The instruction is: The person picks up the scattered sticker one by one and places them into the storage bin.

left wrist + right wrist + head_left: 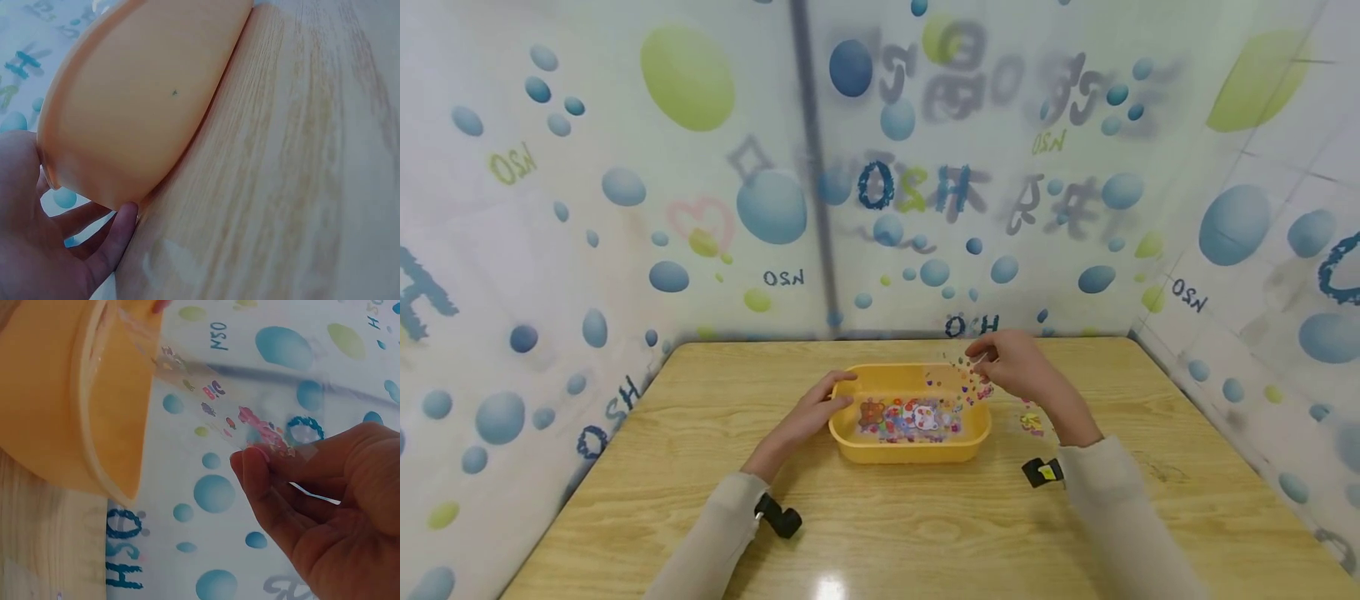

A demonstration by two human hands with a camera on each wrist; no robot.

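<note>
A yellow plastic basin (910,453) sits on the table, with clear sheets of colourful cartoon stickers (917,417) lying inside. My left hand (816,407) grips the basin's left end; in the left wrist view its fingers (122,228) reach around the outer wall. Above the basin's right end, my right hand (1018,367) pinches a transparent sticker sheet (215,403) between thumb and fingertips. That sheet slants down toward the basin, and small pink and multicoloured stickers show on it. Whether its lower end touches the other sheets, I cannot tell.
Yellow stickers (1032,423) lie on the wooden table (880,533) right of the basin, below the right wrist. Black wrist-camera mounts (782,518) hang by both sleeves. A white curtain (880,292) with blue and green dots stands behind and at both sides.
</note>
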